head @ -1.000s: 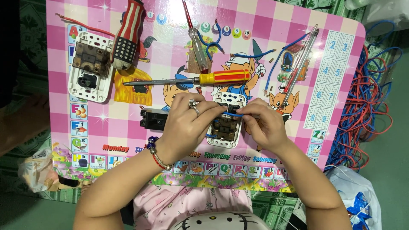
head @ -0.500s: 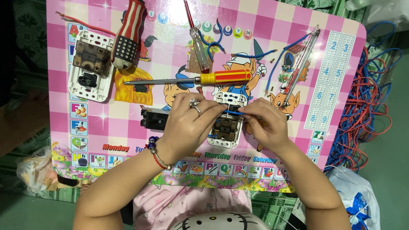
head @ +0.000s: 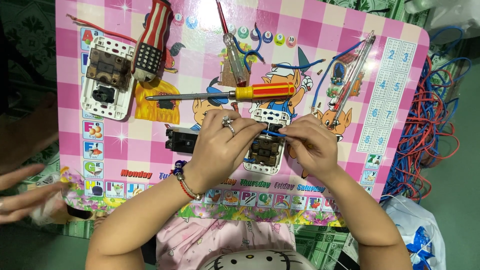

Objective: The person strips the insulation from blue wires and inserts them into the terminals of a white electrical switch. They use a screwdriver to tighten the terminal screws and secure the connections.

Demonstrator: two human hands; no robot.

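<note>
The left hand point(head: 220, 150) and the right hand point(head: 310, 145) both pinch a short blue wire point(head: 274, 133) over a white socket plate point(head: 267, 142), which lies on the pink surface point(head: 150, 150). A yellow-handled screwdriver point(head: 235, 93) lies just above it.

Yellow-handled screwdriver point(head: 225, 93) just beyond the hands; bare table point(head: 150, 145) at left.

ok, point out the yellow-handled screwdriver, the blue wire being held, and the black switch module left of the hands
screwdriver point(head: 265, 91): head view, on its yellow and red handle.
blue wire point(head: 276, 134): head view, on the bare stretch between the two hands.
black module point(head: 181, 139): head view, on its top face.
</note>
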